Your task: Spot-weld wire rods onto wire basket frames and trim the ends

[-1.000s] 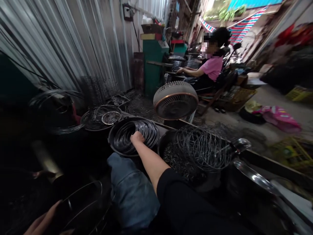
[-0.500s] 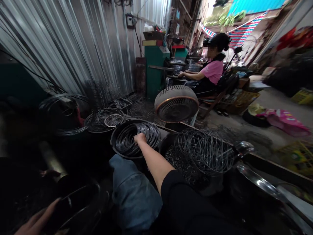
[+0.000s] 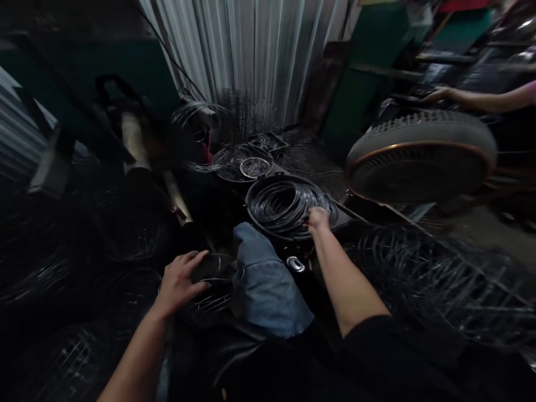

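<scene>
My right hand point(image 3: 318, 218) reaches into a round black tub point(image 3: 251, 218), its fingers curled on the right side of a pile of dark wire rings point(image 3: 274, 207). How many rings it grips is hidden. On the left, my left hand point(image 3: 183, 279) is open, thumb and fingers apart, above a round wire piece point(image 3: 211, 301) low beside my knee. Whether it touches that wire is too dark to tell. My denim-covered knee point(image 3: 268, 279) lies between the two hands.
A fan point(image 3: 421, 159) stands at the right, with a co-worker's arm point(image 3: 481, 99) behind it. Several wire rings point(image 3: 435, 273) are heaped at the lower right. Behind the tub sits a small round dish point(image 3: 255, 167). A machine with a pale cylinder point(image 3: 133, 137) stands left.
My view has swung left and down. My left hand has come up from the lower left corner. My right hand has shifted along the wire rings to the tub's right side.
</scene>
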